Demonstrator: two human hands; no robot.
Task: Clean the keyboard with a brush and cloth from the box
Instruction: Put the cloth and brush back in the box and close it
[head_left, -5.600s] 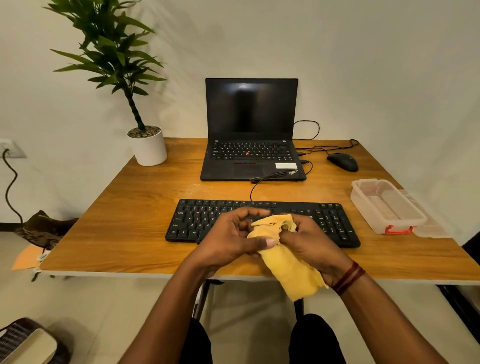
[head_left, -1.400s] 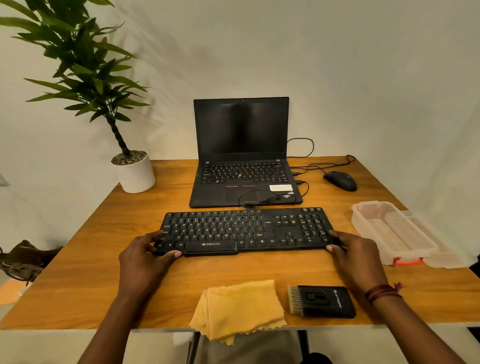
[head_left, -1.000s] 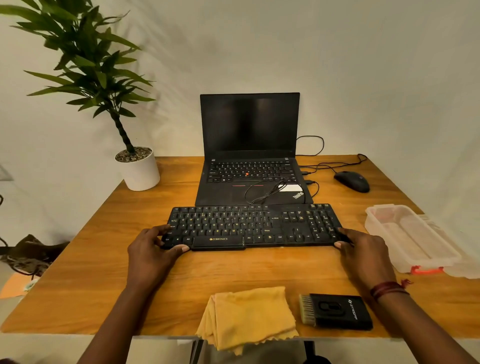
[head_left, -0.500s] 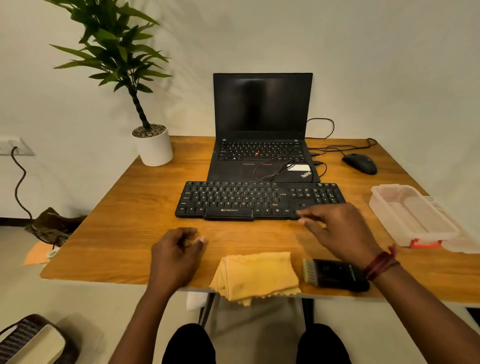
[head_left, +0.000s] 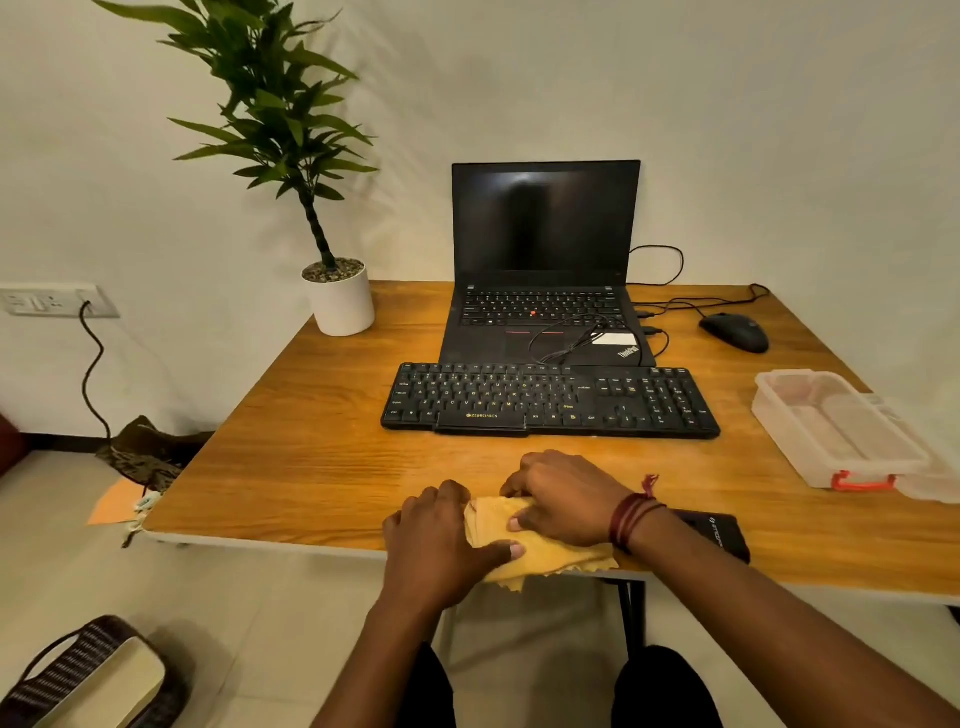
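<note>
Head view finds both hands meeting on the yellow cloth (head_left: 556, 558) at lower centre, where it overhangs the front edge of the tabletop (head_left: 311, 467). The left hand (head_left: 441, 540) clasps its left side, thumb laid across the fabric. The right hand (head_left: 566, 499) reaches in from the right, fingers (head_left: 517, 483) curled and bunching the far fold, probably gathering it for wiping. The keyboard (head_left: 550, 402) lies just beyond at centre. The brush (head_left: 719, 535) sits half hidden behind the right wrist, and the box (head_left: 831, 431) stands open at right.
</note>
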